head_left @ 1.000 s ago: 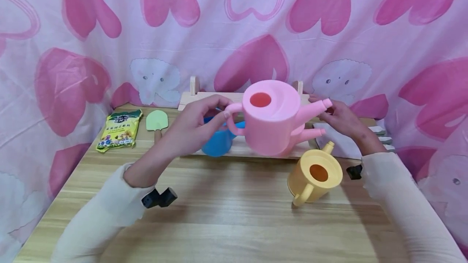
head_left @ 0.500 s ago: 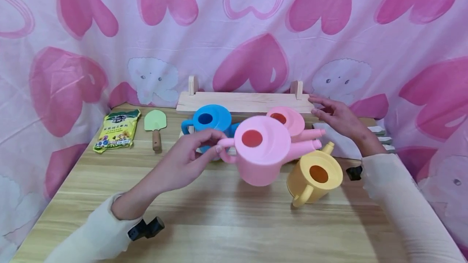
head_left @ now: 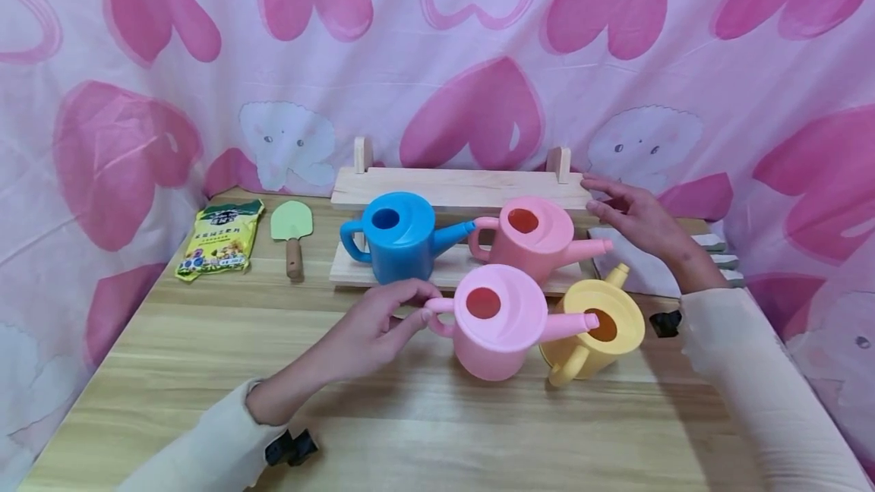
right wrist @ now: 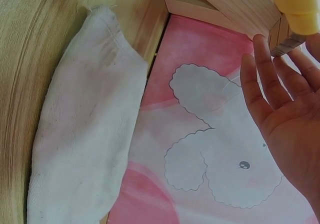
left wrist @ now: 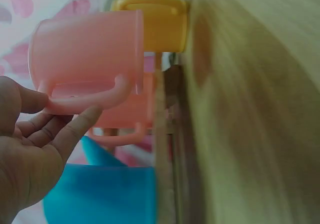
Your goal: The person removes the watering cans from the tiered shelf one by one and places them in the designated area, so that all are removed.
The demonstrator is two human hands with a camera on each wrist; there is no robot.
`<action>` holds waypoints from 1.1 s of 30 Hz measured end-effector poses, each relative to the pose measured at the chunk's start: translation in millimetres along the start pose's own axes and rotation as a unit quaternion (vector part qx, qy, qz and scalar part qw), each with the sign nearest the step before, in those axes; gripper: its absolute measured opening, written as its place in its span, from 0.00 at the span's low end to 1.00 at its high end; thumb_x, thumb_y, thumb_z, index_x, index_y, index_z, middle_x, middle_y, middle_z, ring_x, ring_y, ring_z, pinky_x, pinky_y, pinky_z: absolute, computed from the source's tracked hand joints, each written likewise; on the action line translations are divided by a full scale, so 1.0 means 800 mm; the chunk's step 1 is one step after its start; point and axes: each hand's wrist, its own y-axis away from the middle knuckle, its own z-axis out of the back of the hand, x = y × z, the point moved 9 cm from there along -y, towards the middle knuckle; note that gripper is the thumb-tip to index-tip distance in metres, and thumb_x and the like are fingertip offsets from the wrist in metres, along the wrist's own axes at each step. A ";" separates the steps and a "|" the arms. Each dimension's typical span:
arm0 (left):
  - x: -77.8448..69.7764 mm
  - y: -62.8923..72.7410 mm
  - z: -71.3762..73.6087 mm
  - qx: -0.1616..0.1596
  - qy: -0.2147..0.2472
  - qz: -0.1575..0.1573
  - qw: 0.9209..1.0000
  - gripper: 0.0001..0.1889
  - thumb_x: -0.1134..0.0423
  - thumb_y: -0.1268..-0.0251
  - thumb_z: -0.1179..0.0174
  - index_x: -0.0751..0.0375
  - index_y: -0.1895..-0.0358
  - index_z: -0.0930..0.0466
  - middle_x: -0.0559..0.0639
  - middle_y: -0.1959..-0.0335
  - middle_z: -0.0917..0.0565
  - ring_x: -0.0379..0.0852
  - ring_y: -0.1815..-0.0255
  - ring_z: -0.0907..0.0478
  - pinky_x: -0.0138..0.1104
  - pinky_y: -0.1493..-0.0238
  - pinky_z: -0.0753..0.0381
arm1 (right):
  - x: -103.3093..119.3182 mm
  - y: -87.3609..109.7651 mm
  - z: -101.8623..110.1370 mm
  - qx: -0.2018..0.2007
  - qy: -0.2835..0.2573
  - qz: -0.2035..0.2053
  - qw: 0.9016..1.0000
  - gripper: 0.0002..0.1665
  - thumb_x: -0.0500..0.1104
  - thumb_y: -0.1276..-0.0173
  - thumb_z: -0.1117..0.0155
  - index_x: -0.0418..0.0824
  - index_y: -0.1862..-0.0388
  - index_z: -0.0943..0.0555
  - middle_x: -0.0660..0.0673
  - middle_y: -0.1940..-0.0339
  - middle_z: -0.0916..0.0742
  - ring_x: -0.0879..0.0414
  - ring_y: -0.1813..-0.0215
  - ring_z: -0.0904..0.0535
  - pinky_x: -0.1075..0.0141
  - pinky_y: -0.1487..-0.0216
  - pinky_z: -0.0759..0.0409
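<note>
My left hand [head_left: 376, 325] pinches the handle of a light pink watering can [head_left: 499, 332], held above the table with its spout to the right. In the left wrist view, thumb and fingers close on the handle of this pink can [left wrist: 87, 49]. My right hand [head_left: 639, 219] reaches to the right end of a two-tier wooden shelf [head_left: 458, 190], fingers extended at the upper board's end. On the lower board stand a blue watering can [head_left: 399, 238] and a coral-pink watering can [head_left: 533, 238]. A yellow watering can [head_left: 595, 340] stands on the table, partly behind the pink spout.
At the left lie a yellow printed packet [head_left: 222, 238] and a small green trowel [head_left: 292, 230] with a wooden handle. White cloth [head_left: 636, 264] with green-edged pieces lies under my right forearm. A pink heart-patterned curtain [head_left: 472, 112] hangs behind the wooden table [head_left: 383, 431].
My left hand has brought the light pink can down and toward me, away from the shelf, uncovering the blue and coral cans. My right hand has stayed at the shelf's end.
</note>
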 end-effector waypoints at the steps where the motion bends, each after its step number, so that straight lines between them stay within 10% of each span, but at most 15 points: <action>1: 0.005 -0.001 -0.002 0.003 0.001 0.003 1.000 0.13 0.63 0.24 0.39 0.48 0.40 0.21 0.39 0.52 0.14 0.42 0.48 0.18 0.42 0.52 0.14 | 0.000 0.000 0.000 -0.001 -0.002 0.000 1.000 0.32 0.51 0.20 0.40 0.45 0.22 0.30 0.38 0.27 0.25 0.36 0.43 0.22 0.78 0.54 0.21; 18: 0.049 0.005 -0.008 -0.009 0.019 0.063 0.998 0.13 0.55 0.25 0.37 0.47 0.42 0.20 0.43 0.49 0.17 0.46 0.45 0.21 0.42 0.45 0.16 | 0.002 0.000 0.001 -0.001 -0.001 0.003 1.000 0.32 0.50 0.20 0.39 0.44 0.22 0.30 0.40 0.26 0.25 0.37 0.45 0.21 0.76 0.53 0.20; 33: 0.054 0.010 -0.022 0.013 0.017 0.066 0.998 0.10 0.59 0.26 0.35 0.48 0.47 0.19 0.47 0.48 0.16 0.48 0.41 0.22 0.49 0.41 0.19 | -0.002 0.001 0.000 0.005 -0.001 -0.015 1.000 0.34 0.54 0.21 0.40 0.45 0.21 0.32 0.37 0.28 0.24 0.37 0.42 0.22 0.79 0.55 0.23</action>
